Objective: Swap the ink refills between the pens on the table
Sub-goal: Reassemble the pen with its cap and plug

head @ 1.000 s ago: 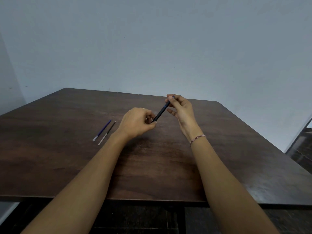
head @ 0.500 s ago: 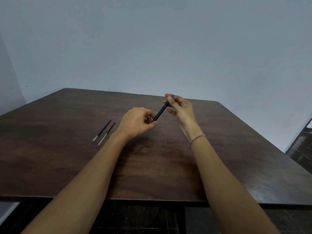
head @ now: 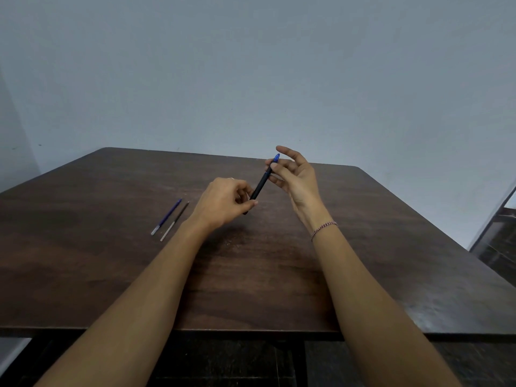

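My left hand (head: 224, 201) grips the lower end of a black pen (head: 261, 185) that slants up to the right above the table. The pen carries a blue tip piece (head: 276, 157) at its upper end. My right hand (head: 296, 177) pinches that upper end with thumb and a finger, while its other fingers spread out. Two thin refills lie side by side on the table to the left of my left hand: a blue refill (head: 167, 216) and a dark refill (head: 176, 220).
The dark wooden table (head: 83, 261) fills the lower view, its near edge just under my forearms. A pale wall stands behind it. At the right edge there is a dark floor and a doorway frame (head: 499, 219).
My right hand has opened its fingers wider at the pen's upper end, and the blue tip piece now shows further out of the barrel. The refills have not moved.
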The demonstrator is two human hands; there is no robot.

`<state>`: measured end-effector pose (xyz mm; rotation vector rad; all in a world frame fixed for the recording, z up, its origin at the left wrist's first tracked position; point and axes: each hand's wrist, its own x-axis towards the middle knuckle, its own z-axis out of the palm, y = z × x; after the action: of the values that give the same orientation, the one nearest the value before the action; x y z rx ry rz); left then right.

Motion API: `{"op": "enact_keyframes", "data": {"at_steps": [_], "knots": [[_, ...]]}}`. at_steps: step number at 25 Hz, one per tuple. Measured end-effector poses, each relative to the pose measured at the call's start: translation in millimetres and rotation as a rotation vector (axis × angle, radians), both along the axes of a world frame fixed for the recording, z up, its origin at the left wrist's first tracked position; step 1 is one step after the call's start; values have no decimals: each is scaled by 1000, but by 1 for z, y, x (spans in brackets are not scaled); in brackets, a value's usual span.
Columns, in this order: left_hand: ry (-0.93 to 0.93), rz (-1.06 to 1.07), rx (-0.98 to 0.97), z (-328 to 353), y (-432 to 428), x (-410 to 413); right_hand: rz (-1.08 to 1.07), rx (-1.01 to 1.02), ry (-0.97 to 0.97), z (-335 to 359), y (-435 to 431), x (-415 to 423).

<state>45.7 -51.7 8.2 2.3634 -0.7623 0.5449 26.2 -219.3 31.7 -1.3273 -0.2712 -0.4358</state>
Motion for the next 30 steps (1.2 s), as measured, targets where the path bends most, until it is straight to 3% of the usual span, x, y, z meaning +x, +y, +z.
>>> {"op": "enact_keyframes", "data": {"at_steps": [16, 22, 30], "knots": [[-8, -15, -8, -1, -2, 2, -38, -27, 43, -2, -3, 2], [22, -12, -45, 1, -1, 1, 85, 7, 19, -2, -3, 1], [52, -38, -38, 1, -2, -1, 57, -42, 17, -4, -2, 3]]}}
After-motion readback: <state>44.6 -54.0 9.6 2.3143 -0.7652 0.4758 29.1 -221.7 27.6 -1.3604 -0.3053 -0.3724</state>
